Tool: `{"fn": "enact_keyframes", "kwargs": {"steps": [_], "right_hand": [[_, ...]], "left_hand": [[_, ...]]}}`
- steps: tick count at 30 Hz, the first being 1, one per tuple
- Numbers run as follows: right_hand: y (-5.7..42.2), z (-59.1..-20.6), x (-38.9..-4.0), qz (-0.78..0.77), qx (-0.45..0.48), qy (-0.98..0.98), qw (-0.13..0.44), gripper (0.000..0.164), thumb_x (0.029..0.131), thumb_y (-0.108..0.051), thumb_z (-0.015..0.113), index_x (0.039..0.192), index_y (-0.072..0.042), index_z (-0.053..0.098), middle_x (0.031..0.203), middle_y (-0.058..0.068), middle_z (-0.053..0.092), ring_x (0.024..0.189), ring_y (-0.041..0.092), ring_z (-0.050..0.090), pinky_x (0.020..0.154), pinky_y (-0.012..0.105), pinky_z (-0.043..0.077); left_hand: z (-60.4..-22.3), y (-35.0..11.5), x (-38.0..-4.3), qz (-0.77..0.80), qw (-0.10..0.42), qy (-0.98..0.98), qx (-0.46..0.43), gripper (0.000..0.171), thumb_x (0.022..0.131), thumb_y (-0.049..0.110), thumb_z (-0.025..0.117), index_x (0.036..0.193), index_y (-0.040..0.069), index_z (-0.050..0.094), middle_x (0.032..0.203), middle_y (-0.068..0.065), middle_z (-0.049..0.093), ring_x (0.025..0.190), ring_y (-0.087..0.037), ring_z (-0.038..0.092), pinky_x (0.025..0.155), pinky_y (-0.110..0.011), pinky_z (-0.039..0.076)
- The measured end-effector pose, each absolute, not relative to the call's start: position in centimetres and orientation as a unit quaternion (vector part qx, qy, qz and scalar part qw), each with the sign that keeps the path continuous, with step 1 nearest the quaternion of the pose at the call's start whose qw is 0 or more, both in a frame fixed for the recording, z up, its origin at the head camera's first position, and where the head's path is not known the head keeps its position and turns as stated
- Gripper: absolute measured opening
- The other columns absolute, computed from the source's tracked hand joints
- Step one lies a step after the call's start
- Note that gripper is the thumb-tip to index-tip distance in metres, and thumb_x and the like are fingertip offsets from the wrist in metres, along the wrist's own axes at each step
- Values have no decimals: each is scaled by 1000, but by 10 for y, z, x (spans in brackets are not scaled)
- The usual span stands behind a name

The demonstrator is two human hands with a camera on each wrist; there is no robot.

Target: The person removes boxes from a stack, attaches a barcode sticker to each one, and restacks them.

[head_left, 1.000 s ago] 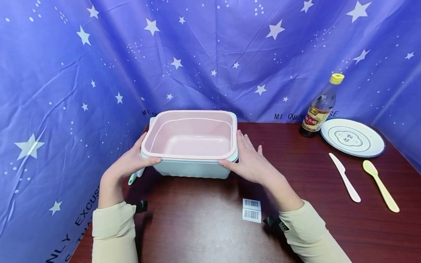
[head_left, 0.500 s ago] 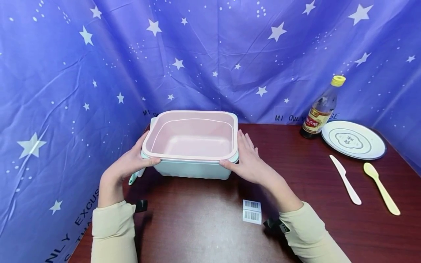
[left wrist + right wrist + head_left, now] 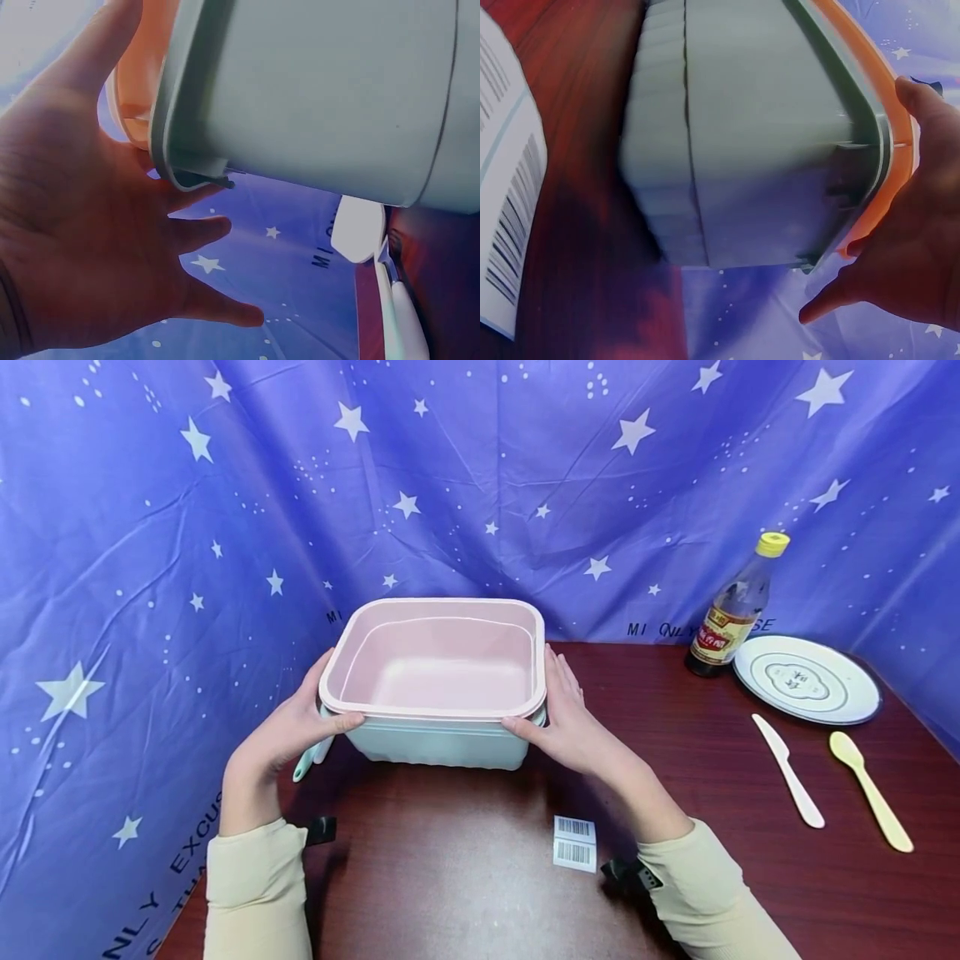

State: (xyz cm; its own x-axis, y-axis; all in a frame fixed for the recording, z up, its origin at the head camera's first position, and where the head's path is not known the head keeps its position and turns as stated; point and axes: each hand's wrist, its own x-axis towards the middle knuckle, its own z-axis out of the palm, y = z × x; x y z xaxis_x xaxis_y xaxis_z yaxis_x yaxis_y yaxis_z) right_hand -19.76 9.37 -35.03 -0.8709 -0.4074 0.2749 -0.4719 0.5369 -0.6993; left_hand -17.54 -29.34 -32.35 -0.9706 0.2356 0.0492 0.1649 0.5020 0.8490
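A pink plastic basin [image 3: 442, 685] sits nested in a pale green tub [image 3: 438, 747] toward the back of the table. Its rim stands a little above the green one; in the wrist views the pink looks orange. My left hand [image 3: 296, 722] holds the basin at its left front corner, thumb along the front rim, fingers at the side. At the opposite corner my right hand [image 3: 572, 722] grips the rim the same way. In the left wrist view, some fingers of the left hand [image 3: 112, 232] spread free below the green tub's rim. The tub rests on the table.
Slim utensil handles [image 3: 303, 764] lie left of the tub. A barcode label [image 3: 575, 843] lies in front of the right hand. To the right are a yellow-capped bottle [image 3: 723, 627], a white plate [image 3: 806, 681], a white knife [image 3: 787, 768] and a yellow spoon [image 3: 870, 789]. Starry blue curtain surrounds the table.
The pink basin has risen slightly out of the green tub, its back rim higher than before. Both hands have moved up a little with it, while the green tub stays put.
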Motion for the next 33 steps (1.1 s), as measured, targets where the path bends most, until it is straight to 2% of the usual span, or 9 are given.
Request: {"fn": "enact_keyframes", "kwargs": {"steps": [5,9,12,14,16,22,28,33], "right_hand": [[94,-346,-197,441,274,-853,51,112,90,-41,73,162,-11,-7,168,11,5,153,28,6,119,61,2],[94,-344,-196,454,279,-844,54,112,91,-40,73,162,-17,-10,169,7,7,152,24,13,119,59,-1],[94,-343,-197,482,301,-820,66,111,91,-33,75,162,-20,-9,168,3,12,149,24,23,121,52,11],[93,-343,-198,506,318,-799,72,111,90,-28,76,163,-22,-7,167,0,15,147,23,28,119,47,20],[93,-344,-198,526,331,-779,77,111,89,-24,77,163,-23,-6,166,-1,15,145,24,29,117,45,26],[93,-344,-197,547,334,-763,87,113,89,-26,78,162,-22,-8,168,7,11,149,30,23,118,40,22],[94,-342,-195,555,338,-754,98,113,88,-30,78,163,-22,-6,168,7,11,148,32,25,116,31,24],[97,-338,-193,551,339,-756,105,114,88,-28,79,163,-21,-7,168,5,9,148,29,24,117,36,24]], "left_hand": [[-319,-293,-173,487,17,865,115,106,87,21,80,163,31,6,161,-11,26,140,-31,34,107,-57,33],[-315,-292,-172,511,-3,851,122,107,86,16,80,162,33,7,159,-7,28,139,-28,36,102,-38,42],[-313,-290,-171,533,-23,836,129,107,84,10,81,161,34,12,157,-5,31,135,-25,39,96,-25,44],[-311,-288,-170,548,-38,825,134,107,82,6,81,161,33,15,156,-5,32,134,-25,39,94,-22,44],[-309,-286,-168,558,-53,817,137,108,81,3,81,161,32,15,156,-6,33,133,-26,39,93,-21,43],[-303,-282,-165,575,-71,803,137,114,79,-2,80,162,29,9,160,-8,26,135,-28,35,94,-19,42],[-300,-280,-162,585,-74,797,131,116,78,-4,80,162,31,8,161,-9,23,137,-27,32,94,-18,41],[-296,-277,-158,605,-80,779,144,117,77,-7,79,162,32,9,161,-9,22,137,-28,31,92,-19,45]]}}
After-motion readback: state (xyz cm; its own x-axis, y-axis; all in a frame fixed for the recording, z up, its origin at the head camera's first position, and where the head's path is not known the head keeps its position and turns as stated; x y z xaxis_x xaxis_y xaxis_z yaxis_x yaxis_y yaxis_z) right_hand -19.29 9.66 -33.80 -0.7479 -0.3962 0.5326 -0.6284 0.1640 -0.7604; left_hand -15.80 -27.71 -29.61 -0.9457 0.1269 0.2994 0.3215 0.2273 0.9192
